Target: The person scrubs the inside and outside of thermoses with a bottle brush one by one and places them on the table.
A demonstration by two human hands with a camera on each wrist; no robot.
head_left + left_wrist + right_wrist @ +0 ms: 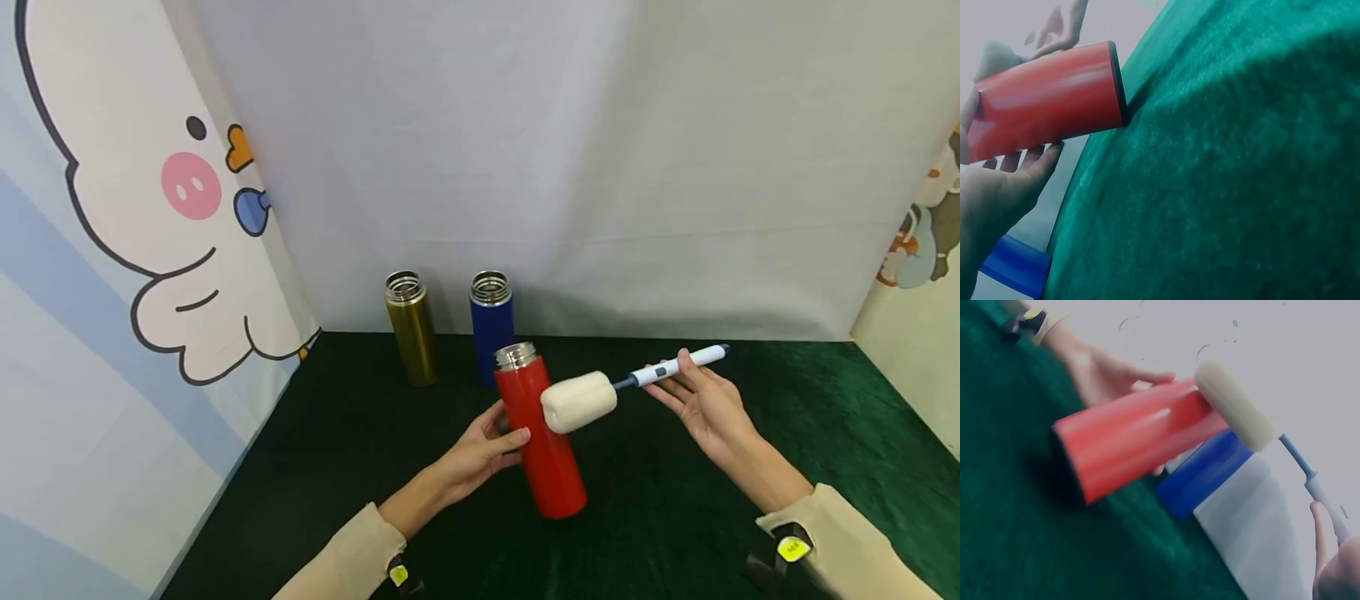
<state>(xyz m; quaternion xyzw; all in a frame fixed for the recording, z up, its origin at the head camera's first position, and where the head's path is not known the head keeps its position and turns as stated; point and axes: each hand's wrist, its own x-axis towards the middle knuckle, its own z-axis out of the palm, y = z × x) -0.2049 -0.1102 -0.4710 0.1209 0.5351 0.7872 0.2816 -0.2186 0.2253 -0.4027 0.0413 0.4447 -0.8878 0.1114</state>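
My left hand grips a red bottle around its middle. The bottle tilts a little, its lidless metal mouth pointing up and to the left. In the left wrist view the fingers of the left hand wrap under the red bottle. Off to the right, my right hand pinches the white handle of a bottle brush between thumb and fingers. The brush's cream sponge head hangs beside the red bottle's upper side, outside its mouth; whether they touch I cannot tell.
Behind the red bottle stand a gold bottle and a blue bottle, both upright and lidless. Dark green cloth covers the table. A pale curtain rises along the back edge, and a cartoon-printed sheet hangs at left.
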